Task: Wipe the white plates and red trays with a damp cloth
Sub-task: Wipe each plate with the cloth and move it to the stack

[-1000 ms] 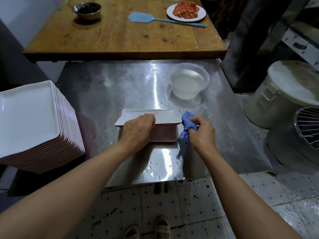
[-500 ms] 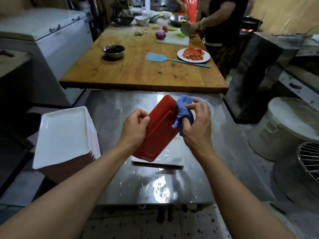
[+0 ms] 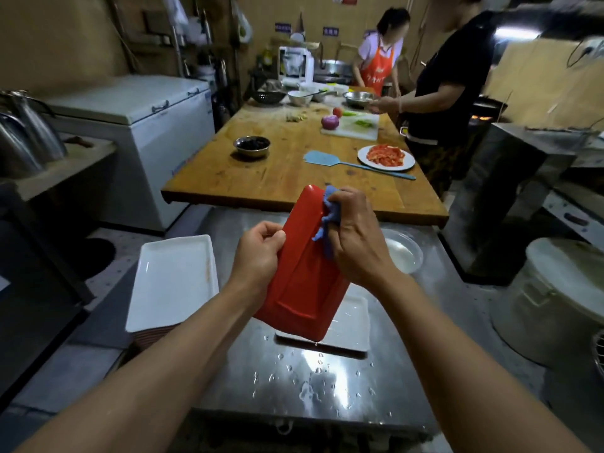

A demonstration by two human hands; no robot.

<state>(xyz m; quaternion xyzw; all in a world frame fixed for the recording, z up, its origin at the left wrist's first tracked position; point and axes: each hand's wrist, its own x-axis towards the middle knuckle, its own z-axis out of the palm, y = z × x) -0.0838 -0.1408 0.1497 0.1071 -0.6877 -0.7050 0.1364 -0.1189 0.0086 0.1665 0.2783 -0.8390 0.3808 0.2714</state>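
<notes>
While the left hand (image 3: pixel 258 253) grips the tilted red tray (image 3: pixel 305 273) to expose its underside, the right hand (image 3: pixel 354 240) presses the bunched blue cloth (image 3: pixel 328 220) there; drips likely fall onto the white plate (image 3: pixel 351 322) below.

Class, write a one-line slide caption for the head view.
Left hand holds a tilted red tray above the steel table while the right hand wipes it with a blue cloth.

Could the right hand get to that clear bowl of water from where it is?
Probably yes: the bowl of water sits on the steel counter just beside the right hand, nothing between them, though that hand grips the blue cloth.
</notes>
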